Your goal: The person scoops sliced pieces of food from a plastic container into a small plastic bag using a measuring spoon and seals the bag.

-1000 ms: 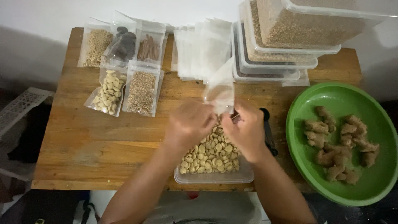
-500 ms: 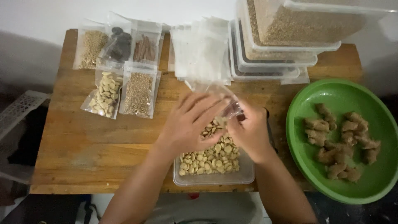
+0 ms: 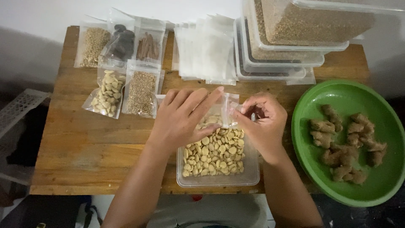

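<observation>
Head view: hands on clear pouch

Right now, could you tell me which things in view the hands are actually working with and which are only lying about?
In use:
left hand
right hand
small clear pouch held between them
clear tub of pale beans beneath

Lying about:
five filled pouches at back left
pile of empty pouches
stacked lidded tubs
green bowl of brown lumps

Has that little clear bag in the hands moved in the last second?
Yes. The clear bag has come down from near the empty-bag stack to just above the tub of pale beans.
</observation>
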